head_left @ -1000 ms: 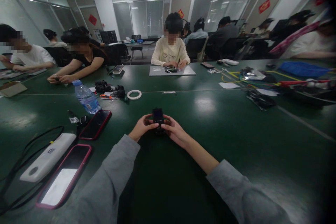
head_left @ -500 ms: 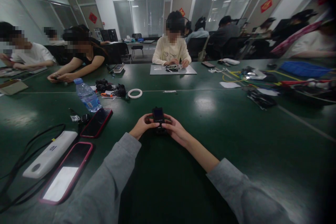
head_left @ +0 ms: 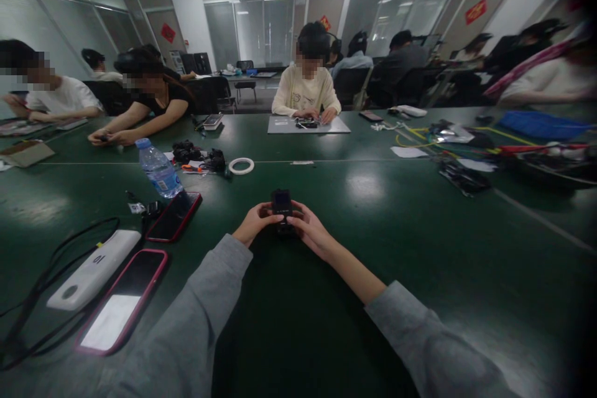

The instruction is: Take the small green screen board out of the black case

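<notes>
Between left hand [head_left: 252, 224] and right hand [head_left: 314, 235], well short of far edge of table [head_left: 396, 230]: small black device [head_left: 282, 204], gripped from both sides with thumbs on its face; long axis toward that edge; about equally near to both hands.

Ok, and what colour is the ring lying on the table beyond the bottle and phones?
The ring is white, clearest in the current head view.

The single head view looks from above and behind the left hand [head_left: 254, 222] and right hand [head_left: 314, 233], facing forward and down across the table [head_left: 354, 217]. It sits about arm's length from both, reaching past them to the glass wall [head_left: 247, 28].
</notes>
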A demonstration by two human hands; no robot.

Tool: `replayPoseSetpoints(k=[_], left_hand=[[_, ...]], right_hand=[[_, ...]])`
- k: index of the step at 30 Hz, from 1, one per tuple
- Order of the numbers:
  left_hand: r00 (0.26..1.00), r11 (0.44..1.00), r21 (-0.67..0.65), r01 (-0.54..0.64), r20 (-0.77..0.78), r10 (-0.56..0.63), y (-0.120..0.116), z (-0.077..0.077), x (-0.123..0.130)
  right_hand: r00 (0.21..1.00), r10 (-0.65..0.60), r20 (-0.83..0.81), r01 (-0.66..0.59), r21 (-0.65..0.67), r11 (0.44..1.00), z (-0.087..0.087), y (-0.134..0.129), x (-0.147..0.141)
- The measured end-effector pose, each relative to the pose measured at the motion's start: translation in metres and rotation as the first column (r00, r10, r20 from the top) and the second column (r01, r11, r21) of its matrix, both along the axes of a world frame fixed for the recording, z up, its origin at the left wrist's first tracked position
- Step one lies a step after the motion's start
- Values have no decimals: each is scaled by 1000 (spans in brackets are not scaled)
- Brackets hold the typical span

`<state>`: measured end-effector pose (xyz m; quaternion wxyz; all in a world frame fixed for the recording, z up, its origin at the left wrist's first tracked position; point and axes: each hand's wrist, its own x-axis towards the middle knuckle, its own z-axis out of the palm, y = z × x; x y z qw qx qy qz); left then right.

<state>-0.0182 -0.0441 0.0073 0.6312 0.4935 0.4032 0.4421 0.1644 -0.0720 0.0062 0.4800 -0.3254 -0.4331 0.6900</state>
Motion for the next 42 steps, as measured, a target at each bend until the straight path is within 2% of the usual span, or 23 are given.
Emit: replayPoseSetpoints(k=[6, 9, 17, 24, 33, 37, 42], left_hand=[[997, 998, 37, -49, -50, 51, 2, -7, 1], [997, 999, 38, -23, -68, 25, 1, -6, 1], [999, 1000, -26, 12, -40, -13, -1, 0, -1], [1000, 998, -56, 15, -3, -15, -1, 1, -1], [999, 999, -32, 39, -34, -40, -5, 10, -1], [998, 999, -31, 18, -62, -20, -5, 9, 0], [992, 997, 37, 64, -109, -60, -4, 7, -3]], right_hand=[[997, -72, 25, 72, 12, 997, -5, 0, -3], [993, -101, 61, 99, 35, 994, -6, -1, -5], [995, -35, 96, 28, 76, 997, 3, -8, -2], [991, -57, 125, 41, 124, 991, 1, -7, -3], [987, -84, 137, 61, 164, 985, 1, -7, -5], [987, -82, 138, 58, 173, 983, -3, -5, -6], [988, -74, 136, 51, 167, 985, -5, -3, -4]])
